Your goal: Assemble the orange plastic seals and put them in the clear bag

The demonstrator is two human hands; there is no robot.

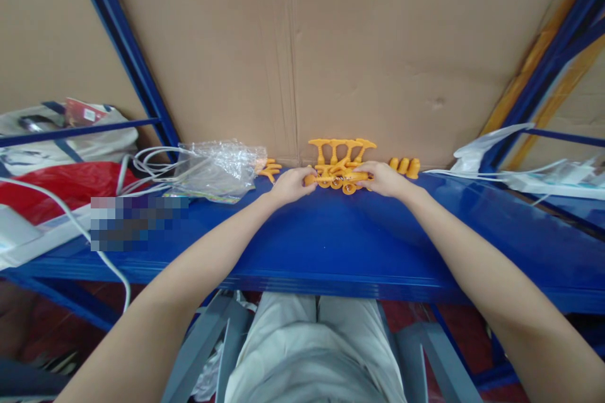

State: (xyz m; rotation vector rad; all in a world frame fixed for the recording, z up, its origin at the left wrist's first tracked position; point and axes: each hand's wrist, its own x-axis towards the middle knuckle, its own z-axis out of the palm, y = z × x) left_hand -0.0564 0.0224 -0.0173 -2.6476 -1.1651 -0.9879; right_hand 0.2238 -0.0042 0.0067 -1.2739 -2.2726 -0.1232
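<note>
At the back of the blue shelf, my two hands meet a cluster of yellow plastic parts. The fingers of my left hand (292,186) are closed round a small yellow plastic piece (310,180). My right hand (386,179) pinches another yellow piece (359,175) at the cluster's right side. Between the hands lie round, cup-like yellow parts (348,189), some partly hidden. Behind them, several yellow T-shaped handles (342,144) stand in a row against the cardboard. Three short yellow knobs (404,167) sit beyond my right hand.
Left of my hands, a clear plastic bag (217,170) lies near branched yellow pieces (269,168). White cables (151,157), a red bag (80,182) and a cloth bag (94,138) crowd the left. A power strip (562,179) is at right. Cardboard (378,44) walls the back.
</note>
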